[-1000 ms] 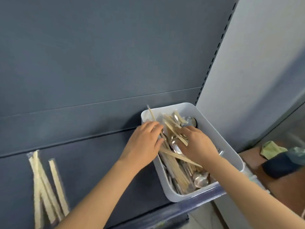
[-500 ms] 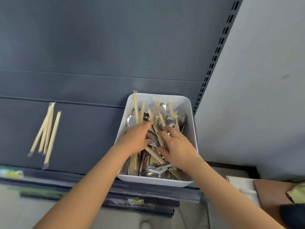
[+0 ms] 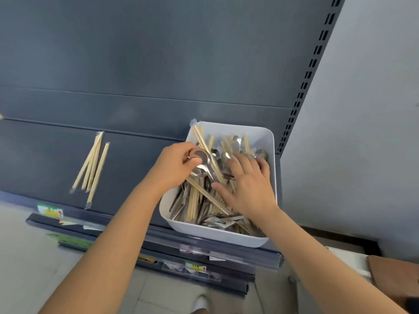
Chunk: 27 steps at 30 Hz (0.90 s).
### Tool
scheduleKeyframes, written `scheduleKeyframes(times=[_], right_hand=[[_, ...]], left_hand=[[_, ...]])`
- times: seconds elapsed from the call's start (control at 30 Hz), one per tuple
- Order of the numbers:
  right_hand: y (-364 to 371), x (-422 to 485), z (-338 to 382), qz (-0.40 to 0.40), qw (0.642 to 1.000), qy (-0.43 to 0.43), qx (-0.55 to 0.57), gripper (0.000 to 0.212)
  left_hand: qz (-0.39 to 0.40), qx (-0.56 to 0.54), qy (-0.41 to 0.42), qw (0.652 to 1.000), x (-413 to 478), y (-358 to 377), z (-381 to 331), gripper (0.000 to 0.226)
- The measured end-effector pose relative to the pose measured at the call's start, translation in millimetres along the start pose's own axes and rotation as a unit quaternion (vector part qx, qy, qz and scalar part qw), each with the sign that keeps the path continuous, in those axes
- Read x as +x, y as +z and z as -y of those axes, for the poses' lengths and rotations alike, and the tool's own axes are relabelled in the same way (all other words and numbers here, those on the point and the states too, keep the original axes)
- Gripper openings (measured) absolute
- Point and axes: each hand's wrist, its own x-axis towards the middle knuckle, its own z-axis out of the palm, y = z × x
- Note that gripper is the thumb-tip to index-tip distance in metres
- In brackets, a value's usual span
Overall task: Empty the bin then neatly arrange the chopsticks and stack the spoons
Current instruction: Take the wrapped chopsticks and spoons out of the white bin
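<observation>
Head view looks down on a white bin at the right end of a dark shelf, hard against the upright. The bin is far from empty: chopsticks and spoons lie tangled across each other inside it.

The left hand sits over the bin's left rim, its fingers curled round the bowl of a spoon, whose handle runs down into the heap. Gripping by the bowl probably lets the handle slide free from under the crossing sticks.

The right hand lies spread on the pile with straight fingers and holds nothing. It seems to pin the rest down so only the chosen piece comes away.

Well to the left, a few laid-out chopsticks rest on the shelf, nearly parallel, likely the start of the tidy row. No spoon stack is visible outside the bin.
</observation>
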Motion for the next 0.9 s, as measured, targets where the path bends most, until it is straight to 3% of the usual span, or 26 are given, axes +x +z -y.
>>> scheduleKeyframes(times=[0.1, 0.23, 0.3, 0.4, 0.47, 0.57, 0.63, 0.67, 0.73, 0.8, 0.9], right_hand=[[-8, 10, 14, -0.057, 0.997, -0.033, 0.046, 0.062], [-8, 22, 25, 0.004, 0.983, 0.003, 0.183, 0.044], [-6, 21, 24, -0.003, 0.983, 0.022, 0.18, 0.056], [-11, 19, 24, -0.113, 0.991, -0.004, 0.072, 0.08], [-14, 21, 27, -0.148, 0.983, -0.012, 0.104, 0.08], [-17, 26, 36, -0.134, 0.96, 0.056, 0.239, 0.072], [-20, 30, 43, -0.095, 0.91, 0.141, 0.378, 0.042], [-22, 33, 48, -0.049, 0.864, 0.186, 0.466, 0.026], [-24, 41, 60, 0.079, 0.746, 0.244, 0.615, 0.023], [-19, 50, 76, 0.141, 0.704, 0.248, 0.651, 0.032], [-10, 67, 101, 0.134, 0.664, 0.253, 0.691, 0.033]], left_hand=[[-0.018, 0.0, 0.035, 0.999, -6, -15, -8, 0.013], [-0.047, -0.024, 0.041, 0.998, -1, -22, -13, 0.012], [-0.059, -0.04, 0.031, 0.997, 2, -22, -12, 0.007], [-0.139, -0.054, 0.01, 0.989, 1, -19, -4, 0.005], [-0.198, -0.092, -0.014, 0.976, -3, -15, 6, 0.006], [-0.285, -0.202, -0.082, 0.933, -12, -13, 23, 0.017], [-0.324, -0.318, -0.161, 0.876, -15, -14, 31, 0.015], [-0.321, -0.388, -0.196, 0.842, -16, -17, 33, 0.012], [-0.27, -0.509, -0.231, 0.784, -18, -20, 33, 0.012], [-0.217, -0.555, -0.231, 0.769, -23, -23, 30, 0.017], [-0.185, -0.552, -0.222, 0.782, -30, -23, 32, 0.025]])
